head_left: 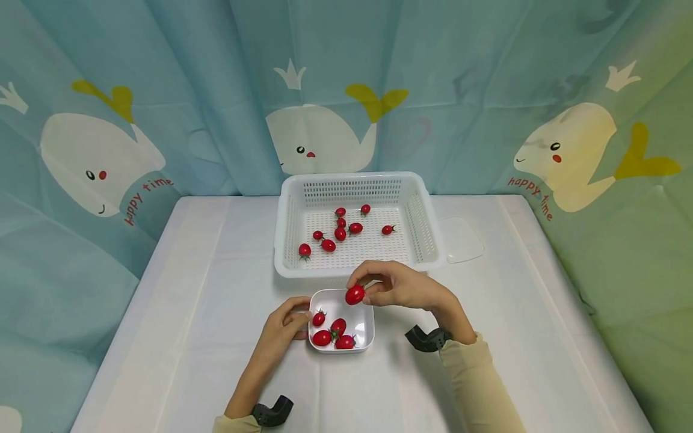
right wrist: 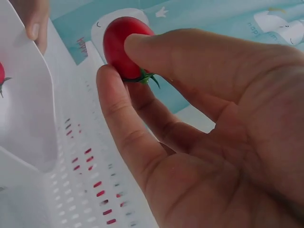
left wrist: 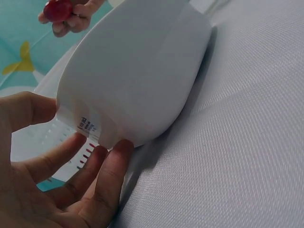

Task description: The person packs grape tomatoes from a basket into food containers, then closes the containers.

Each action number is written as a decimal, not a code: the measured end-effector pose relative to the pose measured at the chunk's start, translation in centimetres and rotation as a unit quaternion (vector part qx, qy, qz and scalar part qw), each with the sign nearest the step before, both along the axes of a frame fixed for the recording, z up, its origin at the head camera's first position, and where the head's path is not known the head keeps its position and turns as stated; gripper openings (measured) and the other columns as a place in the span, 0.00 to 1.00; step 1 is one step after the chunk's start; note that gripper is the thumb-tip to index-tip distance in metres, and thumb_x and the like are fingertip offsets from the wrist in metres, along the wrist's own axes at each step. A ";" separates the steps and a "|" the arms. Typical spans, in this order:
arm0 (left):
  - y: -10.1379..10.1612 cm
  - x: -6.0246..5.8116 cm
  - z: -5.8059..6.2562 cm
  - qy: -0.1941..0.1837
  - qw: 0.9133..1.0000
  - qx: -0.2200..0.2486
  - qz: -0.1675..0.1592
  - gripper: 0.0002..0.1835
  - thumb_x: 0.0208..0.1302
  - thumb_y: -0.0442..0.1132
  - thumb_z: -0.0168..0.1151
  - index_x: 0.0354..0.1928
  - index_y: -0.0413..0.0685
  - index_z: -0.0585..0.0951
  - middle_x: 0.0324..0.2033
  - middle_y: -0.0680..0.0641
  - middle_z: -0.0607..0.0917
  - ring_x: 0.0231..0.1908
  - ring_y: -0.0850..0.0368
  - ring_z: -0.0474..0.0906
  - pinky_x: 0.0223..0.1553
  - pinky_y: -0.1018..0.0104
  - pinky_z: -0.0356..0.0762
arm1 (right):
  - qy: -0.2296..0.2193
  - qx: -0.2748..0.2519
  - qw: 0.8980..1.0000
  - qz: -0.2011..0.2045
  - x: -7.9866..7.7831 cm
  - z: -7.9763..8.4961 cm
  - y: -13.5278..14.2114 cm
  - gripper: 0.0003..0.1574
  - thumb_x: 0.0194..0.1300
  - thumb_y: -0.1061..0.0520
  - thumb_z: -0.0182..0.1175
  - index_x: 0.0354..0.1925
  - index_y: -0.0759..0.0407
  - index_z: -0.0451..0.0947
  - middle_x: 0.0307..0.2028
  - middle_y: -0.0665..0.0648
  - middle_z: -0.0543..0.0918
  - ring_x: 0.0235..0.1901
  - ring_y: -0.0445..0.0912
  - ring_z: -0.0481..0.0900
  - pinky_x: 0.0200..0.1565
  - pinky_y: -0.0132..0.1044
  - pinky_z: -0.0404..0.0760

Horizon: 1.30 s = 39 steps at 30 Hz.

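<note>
Head view, table [head_left: 216,288]: its white cloth carries everything, with the far edge meeting a whale-print curtain [head_left: 216,90].
Basket [head_left: 311,272]: midway along the far edge, likely placed there so that an arm reaches it over the nearer things; nine small tomatoes [head_left: 355,228] lie scattered on its slotted floor.
Bowl [head_left: 361,325]: just in front of the basket, apart from it, between the table's left and right edges and within easy reach of both arms; four tomatoes lie in it, mostly toward its near side.
Clear flat piece [head_left: 462,240]: perhaps a lid, beside the basket toward the far right corner, out of the way of both hands.
Left hand [head_left: 276,331]: clamped on the bowl's left side, seemingly to steady it.
Right hand [head_left: 397,285]: clamped on a single tomato [head_left: 354,294], held over the bowl's far right part.
Left wrist view, bowl wall: one digit meets the rim while other fingertips rest lower on the outer side, a spread that probably checks sliding and tipping.
Right wrist view, pinch: thumb and fingertips take the fruit by its smooth sides, the green stalk free below; so light a hold likely spares the skin.
Basket slots: red shows through them, beyond the bowl.
</note>
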<state>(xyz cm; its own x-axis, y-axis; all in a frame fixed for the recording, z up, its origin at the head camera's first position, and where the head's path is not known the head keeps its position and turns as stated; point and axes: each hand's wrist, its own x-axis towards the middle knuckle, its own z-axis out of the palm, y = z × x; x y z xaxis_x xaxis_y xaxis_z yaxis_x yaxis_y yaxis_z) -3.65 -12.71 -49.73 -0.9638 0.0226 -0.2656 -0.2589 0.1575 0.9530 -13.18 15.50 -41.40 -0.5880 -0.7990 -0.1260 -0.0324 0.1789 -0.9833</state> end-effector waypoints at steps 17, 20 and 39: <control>-0.2 -0.2 0.0 0.002 1.000 0.003 -0.009 0.20 0.73 0.39 0.62 0.64 0.43 0.79 0.59 0.38 0.84 0.50 0.54 0.85 0.41 0.68 0.88 | 0.089 0.074 0.993 0.024 1.6 -2.1 -2.8 0.21 0.69 0.68 0.62 0.57 0.53 0.82 0.53 0.53 0.85 0.51 0.44 0.85 0.59 0.33 0.84; -0.2 -0.2 0.0 0.003 1.000 0.003 -0.012 0.20 0.73 0.39 0.62 0.64 0.42 0.79 0.60 0.38 0.84 0.51 0.52 0.85 0.42 0.68 0.88 | 0.107 0.097 0.989 0.019 1.8 -2.4 -3.5 0.21 0.68 0.68 0.63 0.56 0.54 0.82 0.53 0.52 0.85 0.50 0.43 0.85 0.58 0.34 0.85; 0.0 -0.1 0.0 -0.002 1.000 -0.003 -0.005 0.20 0.73 0.39 0.62 0.64 0.44 0.79 0.58 0.38 0.85 0.50 0.51 0.86 0.42 0.67 0.89 | 0.229 0.189 0.955 -0.004 3.0 -3.2 -5.9 0.14 0.67 0.70 0.64 0.48 0.57 0.82 0.41 0.51 0.84 0.44 0.45 0.82 0.52 0.37 0.84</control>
